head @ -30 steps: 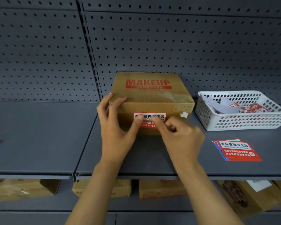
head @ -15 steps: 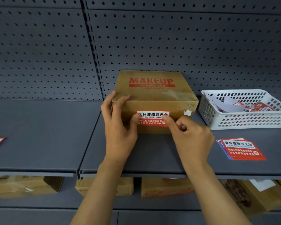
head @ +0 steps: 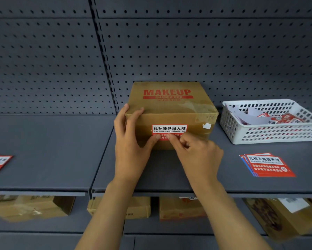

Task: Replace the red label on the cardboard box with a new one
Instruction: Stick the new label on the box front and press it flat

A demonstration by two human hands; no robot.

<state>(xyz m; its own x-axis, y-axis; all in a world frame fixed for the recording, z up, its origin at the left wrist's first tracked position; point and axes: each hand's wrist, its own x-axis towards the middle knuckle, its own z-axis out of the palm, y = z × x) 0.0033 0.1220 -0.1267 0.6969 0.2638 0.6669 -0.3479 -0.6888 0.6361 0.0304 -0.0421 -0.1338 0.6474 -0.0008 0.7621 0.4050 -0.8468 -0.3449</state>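
Brown cardboard box [head: 171,107] with red lettering, red-and-white label [head: 169,128], white lattice basket [head: 270,134], seemingly dark grey perforated backboard [head: 205,51].

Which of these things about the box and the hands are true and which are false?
1. The cardboard box says MAKEUP on top. True.
2. The white basket is left of the box. False: it stands to the right.
3. Both hands touch the red label on the box front. True: the left hand and the right hand press its lower edge.
4. The basket is empty. False: it holds scraps of paper and red labels.
5. A stack of red labels lies on the shelf. True.
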